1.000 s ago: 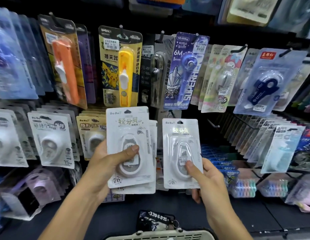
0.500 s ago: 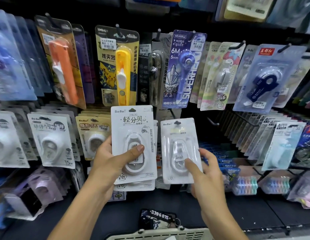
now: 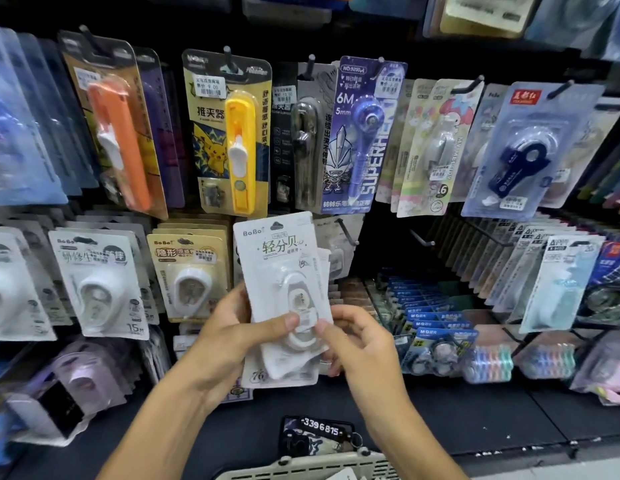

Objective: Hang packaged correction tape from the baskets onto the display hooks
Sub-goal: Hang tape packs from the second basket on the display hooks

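Hanging packs crowd the rack; a bare hook (image 3: pixel 346 232) pokes out at one o'clock; both hands, left (image 3: pixel 232 336) and right (image 3: pixel 358 341), grip the correction tape packs (image 3: pixel 284 292), standing tall, tops up; basket (image 3: pixel 312 467) at six o'clock.

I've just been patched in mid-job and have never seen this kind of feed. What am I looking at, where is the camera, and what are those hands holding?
There is no machine here: a person works bare-handed, and the one camera sits on their head, looking forward and down. The left hand grips a stack of white carded correction-tape packs; the right hand pinches the same stack at its lower right. Behind it is a dark display wall of hooks hung with packaged stationery, such as a yellow clip pusher pack. An empty black hook juts out just right of the stack. A beige plastic basket's rim shows at the bottom.
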